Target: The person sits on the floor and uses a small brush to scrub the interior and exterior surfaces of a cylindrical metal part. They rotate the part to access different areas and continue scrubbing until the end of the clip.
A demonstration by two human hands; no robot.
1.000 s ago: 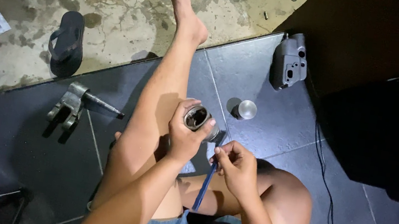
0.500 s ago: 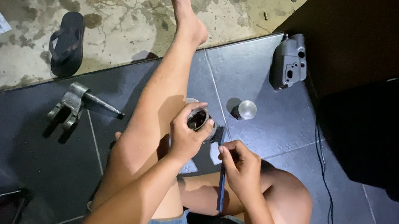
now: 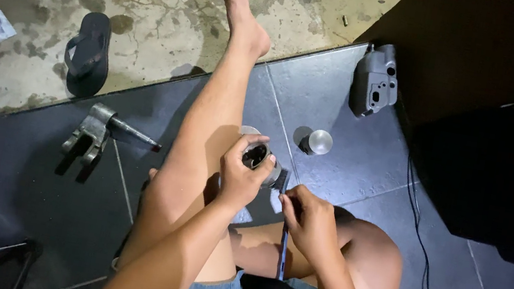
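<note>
We sit on the dark tiled floor (image 3: 22, 197) with one leg stretched out, and our left hand (image 3: 239, 177) is wrapped around a round metal part (image 3: 256, 156), a short hollow cylinder with a dark bore turned up toward us. The hand is closed on its outer wall, thumb on one side and fingers on the other, holding it just above the knee. Our right hand (image 3: 308, 220) is pinched shut on a small brush with a blue handle (image 3: 281, 255), the handle pointing down toward our lap and the dark bristles touching the rim of the cylinder.

We judge the metal part to be rigid, fairly heavy for its size and probably slick with grime or oil, so the outer wall is the sound place to grip it. The brush looks light and stiff, best held close to the bristles for control.

On the tiles nearby lie a shiny metal cap (image 3: 319, 141), a grey cast housing (image 3: 374, 84) and a forked bracket with a shaft (image 3: 93, 134). A black sandal (image 3: 87, 56) rests on the concrete beyond, and a black cable (image 3: 419, 246) runs down the right.
</note>
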